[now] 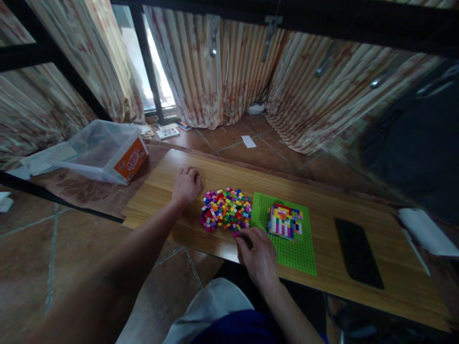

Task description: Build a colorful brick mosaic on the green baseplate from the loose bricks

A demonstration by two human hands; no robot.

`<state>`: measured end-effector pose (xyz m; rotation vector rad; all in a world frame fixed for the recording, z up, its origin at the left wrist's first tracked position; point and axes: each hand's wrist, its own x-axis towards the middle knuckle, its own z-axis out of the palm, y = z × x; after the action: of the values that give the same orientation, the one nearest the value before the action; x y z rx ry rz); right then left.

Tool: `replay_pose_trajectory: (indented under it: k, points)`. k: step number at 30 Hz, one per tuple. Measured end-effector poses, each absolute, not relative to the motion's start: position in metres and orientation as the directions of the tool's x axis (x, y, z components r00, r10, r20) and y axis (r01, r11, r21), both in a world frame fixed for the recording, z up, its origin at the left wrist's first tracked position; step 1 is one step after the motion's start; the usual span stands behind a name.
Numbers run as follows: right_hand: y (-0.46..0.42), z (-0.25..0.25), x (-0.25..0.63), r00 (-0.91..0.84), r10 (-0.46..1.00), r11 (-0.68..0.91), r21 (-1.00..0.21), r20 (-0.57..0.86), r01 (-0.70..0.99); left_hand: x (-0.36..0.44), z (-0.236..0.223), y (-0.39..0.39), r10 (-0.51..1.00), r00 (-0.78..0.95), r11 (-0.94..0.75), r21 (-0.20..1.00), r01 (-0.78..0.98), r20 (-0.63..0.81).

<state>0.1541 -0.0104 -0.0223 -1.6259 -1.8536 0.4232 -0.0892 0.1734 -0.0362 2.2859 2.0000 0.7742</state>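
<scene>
A pile of small multicoloured toy bricks point(226, 209) lies on the wooden table between my hands. My left hand point(187, 185) rests on the tabletop at the pile's far left, fingers curled in and nothing visible in them. At the pile's near right edge, my right hand point(258, 253) has thumb and index finger brought together at a pink brick point(235, 234); its other fingers are partly hidden. Beside that hand is a green studded baseplate point(294, 260), overlapped by it at the left. On the baseplate stands a layered, colourful brick build point(283, 221).
A dark phone-like slab point(358, 252) lies on the table point(326, 239) to the right. A clear plastic bin point(96, 153) with an orange label stands at left. Books point(168, 132) and a white paper point(248, 141) are on the tiled floor beyond, before striped curtains point(247, 76).
</scene>
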Motion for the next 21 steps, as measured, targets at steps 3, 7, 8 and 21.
replay_pose_trajectory:
  k: [3,7,8,21]
  points:
    - [-0.007,-0.025,0.152,-0.027,0.972,0.167,-0.612,0.232,0.773,-0.089,-0.036,0.173,0.931,0.068,-0.191,0.320,0.928,0.358]
    - [-0.005,-0.027,0.152,-0.029,0.974,0.164,-0.612,0.225,0.774,-0.089,-0.035,0.173,0.926,0.077,-0.205,0.324,0.923,0.369]
    - [-0.006,-0.027,0.152,-0.029,0.973,0.167,-0.615,0.228,0.771,-0.089,-0.035,0.173,0.925,0.081,-0.210,0.323,0.923,0.370]
    - [-0.002,0.002,0.220,0.354,0.895,-0.015,-0.773,0.273,0.634,-0.090,-0.031,0.175,0.927,0.098,-0.215,0.299,0.930,0.361]
